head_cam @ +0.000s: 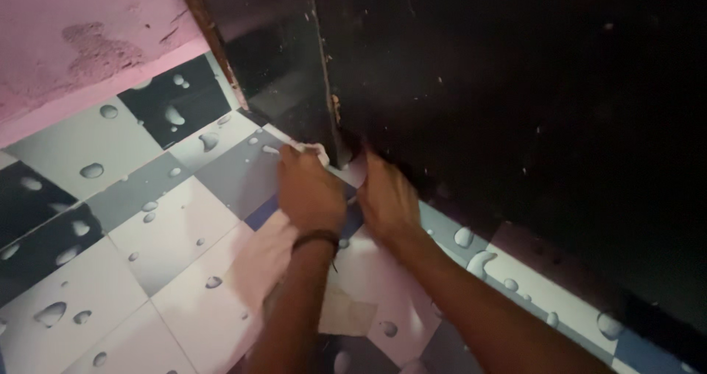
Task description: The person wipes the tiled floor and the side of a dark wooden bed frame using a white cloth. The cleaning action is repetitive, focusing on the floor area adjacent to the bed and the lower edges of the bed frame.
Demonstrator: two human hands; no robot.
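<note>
Left hand [309, 190] clenched on a white cloth [318, 151] pressed at the dark door's [515, 109] bottom corner, right hand [387, 197] beside it, fingers curled under the door edge, grip unclear.

My left hand [309, 190] and right hand [387, 197] lie side by side on the floor [169, 234], at the door's [515, 86] bottom corner. A cloth [313, 151] lies before my left hand. The wall [74, 35] stands left.

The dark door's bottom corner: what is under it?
Under the dark door lies the droplet-patterned checkered floor covering. The left hand presses a white cloth at its corner; the right hand covers the gap beside it.
</note>
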